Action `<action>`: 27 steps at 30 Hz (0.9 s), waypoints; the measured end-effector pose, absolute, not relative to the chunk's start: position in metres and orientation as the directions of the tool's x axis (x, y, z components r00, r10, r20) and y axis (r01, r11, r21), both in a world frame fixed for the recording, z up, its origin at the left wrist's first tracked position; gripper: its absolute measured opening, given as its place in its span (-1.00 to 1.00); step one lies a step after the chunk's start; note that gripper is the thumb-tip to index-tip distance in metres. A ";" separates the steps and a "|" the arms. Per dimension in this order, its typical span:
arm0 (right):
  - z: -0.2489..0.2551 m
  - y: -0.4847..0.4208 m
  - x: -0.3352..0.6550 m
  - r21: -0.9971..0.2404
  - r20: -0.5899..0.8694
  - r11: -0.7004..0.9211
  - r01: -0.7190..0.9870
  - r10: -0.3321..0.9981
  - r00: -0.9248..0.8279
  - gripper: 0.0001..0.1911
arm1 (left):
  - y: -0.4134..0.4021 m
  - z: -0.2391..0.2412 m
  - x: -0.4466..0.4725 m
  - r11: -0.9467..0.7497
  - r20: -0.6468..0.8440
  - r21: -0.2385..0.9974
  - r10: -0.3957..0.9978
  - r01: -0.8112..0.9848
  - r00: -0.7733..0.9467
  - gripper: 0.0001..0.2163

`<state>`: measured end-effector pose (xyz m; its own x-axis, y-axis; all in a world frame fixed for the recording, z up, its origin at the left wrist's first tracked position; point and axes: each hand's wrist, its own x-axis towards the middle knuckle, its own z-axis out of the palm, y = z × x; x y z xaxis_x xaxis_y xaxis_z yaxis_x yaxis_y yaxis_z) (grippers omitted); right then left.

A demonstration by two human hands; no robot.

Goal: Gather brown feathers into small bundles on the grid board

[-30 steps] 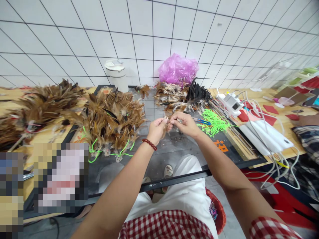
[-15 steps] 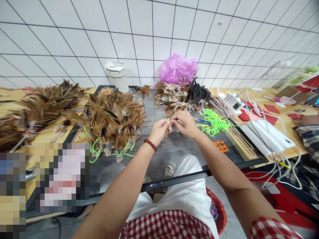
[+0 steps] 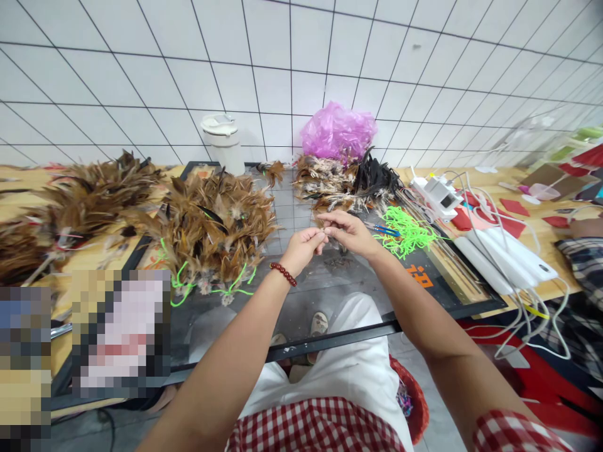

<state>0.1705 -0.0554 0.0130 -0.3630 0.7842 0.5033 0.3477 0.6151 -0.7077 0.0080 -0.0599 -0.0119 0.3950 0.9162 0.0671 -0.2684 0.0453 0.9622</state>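
My left hand (image 3: 305,245), with a dark red bead bracelet (image 3: 283,274) at the wrist, is closed in a pinch over the dark glass-like board (image 3: 301,301). My right hand (image 3: 347,232) meets it fingertip to fingertip, its thumb and a finger pinched together. Whatever small thing lies between the fingertips is too hidden to name. Left of the hands lies a big heap of brown feathers (image 3: 221,220) with bright green strings (image 3: 233,289) at its near edge. Right of them, blue-handled snips (image 3: 387,230) rest beside a tangle of green cord (image 3: 407,232).
Behind the hands are pale and black feathers (image 3: 330,182), a pink plastic bag (image 3: 338,130) and a white lidded cup (image 3: 223,144). More brown feathers (image 3: 103,194) lie far left. At right are white chargers (image 3: 440,196), cables and another person's sleeve (image 3: 581,260).
The brown sliver that hung below my left fingers no longer shows there. My right fingers have straightened a little, and the two hands remain together at the same place.
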 end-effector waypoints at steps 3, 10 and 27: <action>0.013 -0.053 0.174 -0.733 0.474 0.621 0.279 0.760 -0.445 -0.74 | -0.060 -0.014 0.008 0.054 0.059 0.966 0.907 -0.254 0.418 -0.75; 0.013 -0.056 0.168 -0.721 0.514 0.609 0.330 0.790 -0.333 -0.72 | -0.061 -0.015 0.010 0.021 0.103 0.958 0.905 -0.285 0.413 -0.72; 0.000 -0.053 0.179 -0.196 0.487 0.471 0.860 0.808 -0.332 -0.77 | -0.050 -0.010 0.006 -0.061 0.041 0.884 0.998 -0.464 -0.054 -0.78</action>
<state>0.1790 -0.0532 0.0002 -0.3320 0.8078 0.4871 0.8599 0.4714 -0.1956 0.0055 -0.0500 -0.0105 -0.0541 0.9977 0.0408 -0.4640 -0.0613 0.8837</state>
